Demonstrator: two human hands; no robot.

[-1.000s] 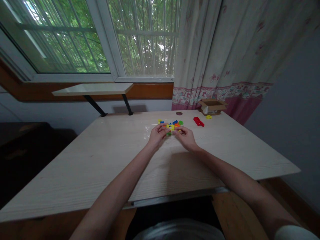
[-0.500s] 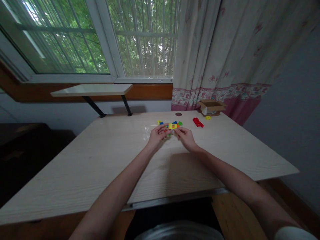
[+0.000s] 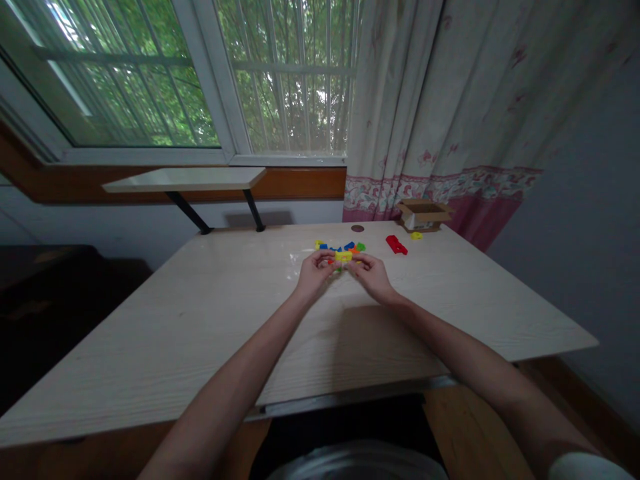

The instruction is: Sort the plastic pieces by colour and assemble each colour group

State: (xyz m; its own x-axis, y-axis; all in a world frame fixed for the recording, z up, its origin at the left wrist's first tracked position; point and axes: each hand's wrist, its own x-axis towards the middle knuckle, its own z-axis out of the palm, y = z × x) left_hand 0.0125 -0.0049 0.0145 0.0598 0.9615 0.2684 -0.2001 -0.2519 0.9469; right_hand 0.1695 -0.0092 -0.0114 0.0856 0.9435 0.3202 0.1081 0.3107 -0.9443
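Note:
My left hand [image 3: 316, 272] and my right hand [image 3: 370, 275] meet over the middle of a pale wood-grain table [image 3: 200, 333]. Between their fingertips I see a small yellow plastic brick [image 3: 343, 256], pinched from both sides. Under and behind my hands lies a loose pile of small plastic bricks [image 3: 340, 247] in blue, green, orange and yellow, partly hidden by my fingers. A red plastic piece [image 3: 397, 245] lies to the right of the pile, and a small yellow piece [image 3: 417, 235] lies further right.
An open cardboard box [image 3: 424, 215] stands at the table's far right corner. A round brown disc [image 3: 357, 228] lies near the far edge. A window with a narrow shelf [image 3: 183, 179] and a floral curtain [image 3: 440, 133] are behind the table.
The yellow brick shows more fully between my fingertips than a second ago. My hands stay over the pile, and the view has shifted only slightly.

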